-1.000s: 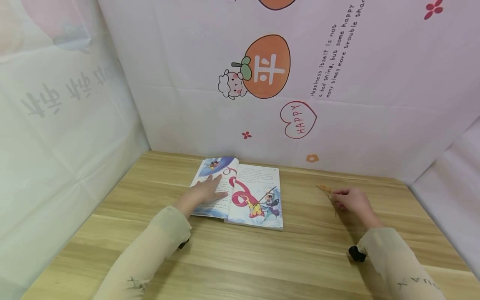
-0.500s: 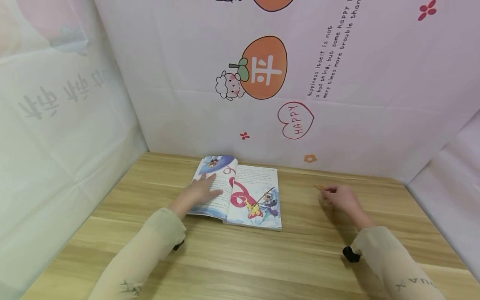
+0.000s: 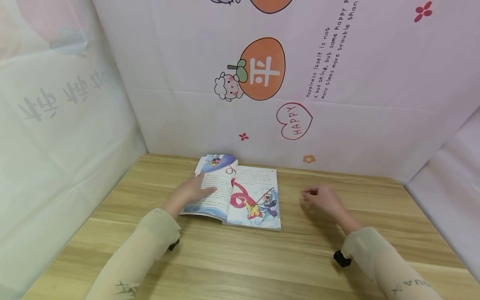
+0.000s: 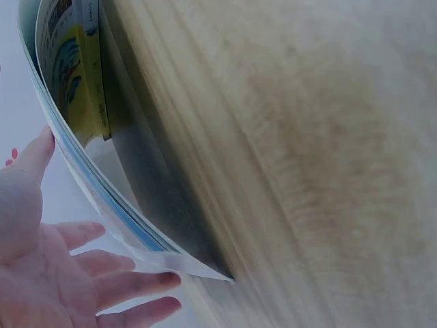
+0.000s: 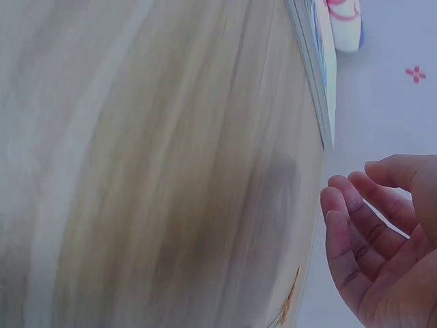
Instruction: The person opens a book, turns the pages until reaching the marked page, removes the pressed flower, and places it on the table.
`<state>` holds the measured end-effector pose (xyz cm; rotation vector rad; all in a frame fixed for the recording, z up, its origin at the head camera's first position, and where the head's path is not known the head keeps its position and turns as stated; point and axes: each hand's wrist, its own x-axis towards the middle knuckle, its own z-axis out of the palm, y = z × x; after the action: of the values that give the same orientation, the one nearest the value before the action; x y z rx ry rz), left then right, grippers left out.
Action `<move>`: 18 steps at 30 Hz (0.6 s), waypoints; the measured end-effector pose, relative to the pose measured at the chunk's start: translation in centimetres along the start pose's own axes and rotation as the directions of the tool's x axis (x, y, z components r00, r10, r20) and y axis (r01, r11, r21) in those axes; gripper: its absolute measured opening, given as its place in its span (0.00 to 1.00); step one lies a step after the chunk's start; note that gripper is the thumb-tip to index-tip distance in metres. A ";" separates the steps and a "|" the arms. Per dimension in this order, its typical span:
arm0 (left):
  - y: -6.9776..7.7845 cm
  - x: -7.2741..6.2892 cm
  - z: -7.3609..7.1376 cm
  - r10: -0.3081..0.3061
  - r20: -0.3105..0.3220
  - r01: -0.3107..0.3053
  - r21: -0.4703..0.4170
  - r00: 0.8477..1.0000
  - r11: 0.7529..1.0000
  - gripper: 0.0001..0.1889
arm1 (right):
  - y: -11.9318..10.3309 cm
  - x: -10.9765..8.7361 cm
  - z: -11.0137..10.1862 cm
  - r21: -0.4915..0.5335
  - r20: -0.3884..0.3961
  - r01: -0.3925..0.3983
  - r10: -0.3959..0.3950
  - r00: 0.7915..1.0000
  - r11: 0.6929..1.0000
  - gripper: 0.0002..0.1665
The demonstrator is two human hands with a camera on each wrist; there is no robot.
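An open picture book [image 3: 252, 200] lies at the back of the table in the head view, its left pages bowed upward. My left hand [image 3: 191, 191] rests on the left page near its outer edge, thumb pointing toward the spine. In the left wrist view, the left hand [image 4: 75, 273] has its fingers spread and fairly straight along the raised pages. To the right of the book, my right hand [image 3: 323, 199] hovers with loosely bent fingers, holding nothing. A thin orange-brown sprig [image 5: 290, 301] lies on the table below the right hand [image 5: 382, 239] in the right wrist view.
The wooden table [image 3: 240, 266] meets a printed white cloth backdrop [image 3: 180, 112] right behind the book. Another pale cloth [image 3: 67, 146] hangs along the left side.
My right hand has moved left toward the book, away from the orange sprig it was at. My left hand has slid left across the page toward its outer edge.
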<state>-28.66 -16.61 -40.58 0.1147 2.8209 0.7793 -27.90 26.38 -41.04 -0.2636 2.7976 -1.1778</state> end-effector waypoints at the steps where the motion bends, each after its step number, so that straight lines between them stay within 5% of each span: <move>1: -0.1 0.0 -0.1 -0.002 -0.008 0.002 -0.010 1.000 1.000 0.48 | -0.2 0.0 0.2 -0.002 0.002 0.003 -0.003 1.000 1.000 0.19; 10: -1.0 0.5 -1.2 -0.025 -0.175 -0.014 -0.214 0.984 0.977 0.49 | -1.6 -0.5 0.9 -0.007 0.007 0.016 -0.016 1.000 1.000 0.17; 18: -1.6 0.8 -2.6 -0.074 -0.316 -0.082 -0.453 0.946 0.888 0.38 | -2.2 -0.6 1.1 -0.161 -0.033 0.058 -0.064 0.997 0.985 0.16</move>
<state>-30.09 -19.21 -39.40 -0.0946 2.8243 1.5773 -26.90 24.24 -40.21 -0.3457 2.9413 -0.9809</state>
